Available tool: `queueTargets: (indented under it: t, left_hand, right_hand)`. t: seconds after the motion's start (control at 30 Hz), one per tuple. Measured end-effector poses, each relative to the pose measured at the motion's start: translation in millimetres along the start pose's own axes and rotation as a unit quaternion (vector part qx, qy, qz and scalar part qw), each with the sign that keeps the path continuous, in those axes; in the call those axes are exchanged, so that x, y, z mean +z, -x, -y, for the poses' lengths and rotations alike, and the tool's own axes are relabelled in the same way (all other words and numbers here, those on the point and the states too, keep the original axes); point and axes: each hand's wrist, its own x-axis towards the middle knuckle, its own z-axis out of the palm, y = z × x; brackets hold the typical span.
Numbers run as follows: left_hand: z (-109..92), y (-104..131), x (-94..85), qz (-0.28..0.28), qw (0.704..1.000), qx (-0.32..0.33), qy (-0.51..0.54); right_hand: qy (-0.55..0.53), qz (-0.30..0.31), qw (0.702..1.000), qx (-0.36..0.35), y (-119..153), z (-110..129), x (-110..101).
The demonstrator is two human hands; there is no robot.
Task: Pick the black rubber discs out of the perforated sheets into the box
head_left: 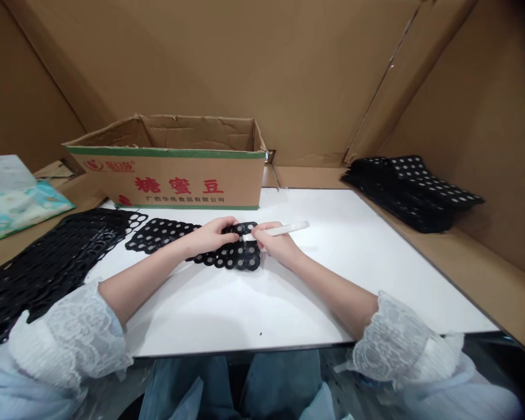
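Two pale-blue sleeves with white lace cuffs (76,326) reach in from the near edge of a white tabletop (227,315). Between the arms, toward the tabletop's far edge and left of its centre, lies a black perforated strip (221,255), its rows of round holes showing pale grey discs. The left hand (212,235) rests palm down across the strip, fingers bent and thumb pointing right; whether it grips the strip or only presses on it, I cannot tell. The right hand (277,245) pinches a slim white pen-like tool (285,229) between thumb and fingers near its left end. That end is at the strip's right part, close to the left thumb, while the other end points right over bare white surface.

A heap of black openwork sheets (48,262) covers the tabletop's left edge. Behind the strip, at the far left corner, stands an open cardboard box (166,169) with green borders and red Chinese characters. Left of the box is a blue and green flowered tissue pack (35,204). By the far right corner, black dotted strips (413,195) are stacked on a brown cardboard ledge (476,251). Cardboard walls (254,64) enclose the back and sides.
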Motion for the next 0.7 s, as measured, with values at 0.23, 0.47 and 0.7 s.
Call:
queueTargets:
  t: [0.23, 0.47, 0.7]
  left_hand:
    - [-1.8, 4.1, -5.5, 0.066, 0.990, -0.032, 0.120]
    - [-2.3, 6.1, -12.2, 0.074, 0.993, -0.052, 0.081]
    - [2.1, 6.8, -6.5, 0.080, 0.973, -0.074, 0.203]
  right_hand:
    - [-0.067, 0.027, 0.997, -0.009, 2.8, 7.2, -1.9]
    - [-0.012, 0.053, 0.996, -0.069, 5.0, 4.6, -2.7]
    - [-0.013, 0.066, 0.992, -0.111, 3.5, 3.7, -2.8]
